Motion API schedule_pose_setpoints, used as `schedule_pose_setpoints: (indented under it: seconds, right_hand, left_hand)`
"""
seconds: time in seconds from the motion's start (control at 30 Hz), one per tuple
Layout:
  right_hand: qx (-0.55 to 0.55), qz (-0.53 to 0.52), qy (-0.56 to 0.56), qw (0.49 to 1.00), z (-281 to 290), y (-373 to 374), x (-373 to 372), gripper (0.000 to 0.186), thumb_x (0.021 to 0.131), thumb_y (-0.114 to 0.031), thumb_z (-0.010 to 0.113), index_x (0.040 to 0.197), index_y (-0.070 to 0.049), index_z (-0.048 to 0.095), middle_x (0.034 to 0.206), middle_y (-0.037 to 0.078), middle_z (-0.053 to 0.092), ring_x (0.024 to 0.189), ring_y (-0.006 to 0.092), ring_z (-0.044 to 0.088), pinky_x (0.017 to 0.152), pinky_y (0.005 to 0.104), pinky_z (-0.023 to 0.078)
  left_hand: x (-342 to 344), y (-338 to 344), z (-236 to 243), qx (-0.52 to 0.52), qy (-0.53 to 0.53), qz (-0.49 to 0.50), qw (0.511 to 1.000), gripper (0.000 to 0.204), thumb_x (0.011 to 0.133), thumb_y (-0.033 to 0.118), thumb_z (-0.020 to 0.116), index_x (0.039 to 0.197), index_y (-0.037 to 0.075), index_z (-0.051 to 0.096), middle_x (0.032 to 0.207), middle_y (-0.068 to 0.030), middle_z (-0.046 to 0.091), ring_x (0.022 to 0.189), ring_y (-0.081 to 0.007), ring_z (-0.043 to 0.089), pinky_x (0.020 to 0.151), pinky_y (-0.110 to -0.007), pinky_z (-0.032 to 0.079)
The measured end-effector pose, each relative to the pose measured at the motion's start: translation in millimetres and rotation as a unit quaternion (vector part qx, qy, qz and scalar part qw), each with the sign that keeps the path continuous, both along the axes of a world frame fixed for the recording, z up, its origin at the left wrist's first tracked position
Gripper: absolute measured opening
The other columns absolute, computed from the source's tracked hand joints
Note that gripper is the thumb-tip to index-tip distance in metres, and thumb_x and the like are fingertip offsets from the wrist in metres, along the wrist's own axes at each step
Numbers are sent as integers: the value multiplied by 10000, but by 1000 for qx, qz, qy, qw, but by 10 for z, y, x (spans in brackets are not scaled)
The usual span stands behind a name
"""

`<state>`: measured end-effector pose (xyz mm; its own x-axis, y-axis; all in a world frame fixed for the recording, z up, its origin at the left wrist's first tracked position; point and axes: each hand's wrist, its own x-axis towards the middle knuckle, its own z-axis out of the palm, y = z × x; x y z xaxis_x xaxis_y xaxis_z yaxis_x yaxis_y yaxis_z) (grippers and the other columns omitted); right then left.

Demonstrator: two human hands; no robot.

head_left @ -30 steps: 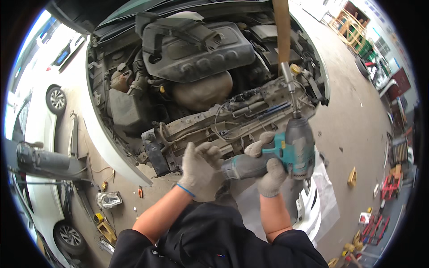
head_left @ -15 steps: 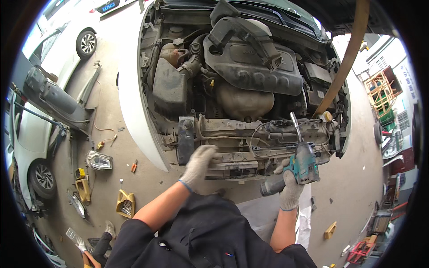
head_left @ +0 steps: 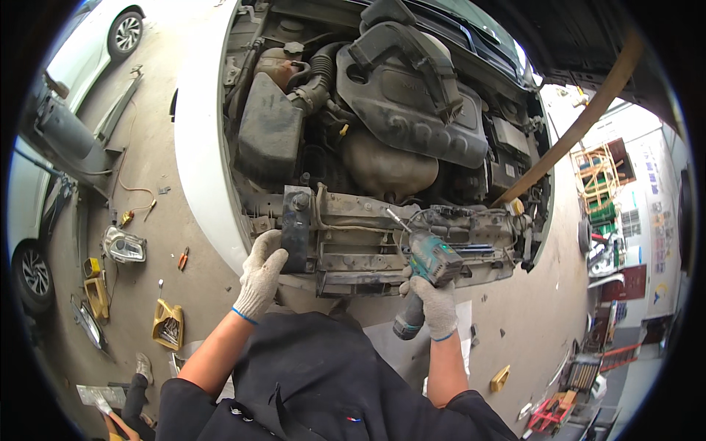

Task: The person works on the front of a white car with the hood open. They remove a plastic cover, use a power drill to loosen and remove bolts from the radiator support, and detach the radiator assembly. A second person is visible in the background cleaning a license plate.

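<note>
Near centre, upright black bracket (head_left: 296,237) just right of half-curled left hand (head_left: 259,273) (hold's unclear); impact driver (head_left: 435,259) gripped by right hand (head_left: 438,306).

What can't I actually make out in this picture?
All in the head view:
Whether the left hand touches the black bracket: the glove hides any contact.
The trigger of the cordless impact driver: covered by the right hand.
The wooden prop's upper end: lost at the dark rim.
The contents of the cut-open yellow jug: too small.
Most of another person, lower left: cut off by the edge.
</note>
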<state>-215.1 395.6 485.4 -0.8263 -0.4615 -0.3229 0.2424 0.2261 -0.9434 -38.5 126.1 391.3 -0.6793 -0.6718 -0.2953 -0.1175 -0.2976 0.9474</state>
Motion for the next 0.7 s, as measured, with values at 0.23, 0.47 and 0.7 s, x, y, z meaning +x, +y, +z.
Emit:
schedule_pose_setpoints:
  seconds: [0.23, 0.47, 0.7]
  right_hand:
    - [33, 118, -27, 992, 94, -192, -530, 288, 888, -156, 704, 1107, 24, 654, 904, 60, 687, 729, 150, 679, 671, 301, 548]
    - [45, 144, -119, 981, 273, -392, -833, 314, 937, -137, 615, 1215, 5, 583, 952, 99, 687, 692, 170, 675, 639, 324, 579]
    - [122, 203, -85, 968, 255, -619, -1076, 307, 942, -153, 607, 1208, -1, 581, 942, 111, 688, 651, 167, 664, 598, 320, 577]
  left_hand:
    - [28, 178, -143, -74, -51, 58, 994, 437, 937, 88, 583, 1363, -2, 546, 1308, -121, 615, 1228, -210, 558, 1065, -341, 431]
    - [221, 315, 35, -120, -215, -136, 960, 238, 931, 214, 574, 1024, 37, 702, 847, -145, 720, 859, -280, 723, 815, -392, 554]
    - [586, 278, -727, -260, -402, -244, 843, 326, 879, 287, 533, 1023, 64, 723, 980, -212, 725, 967, -406, 689, 873, -487, 536]
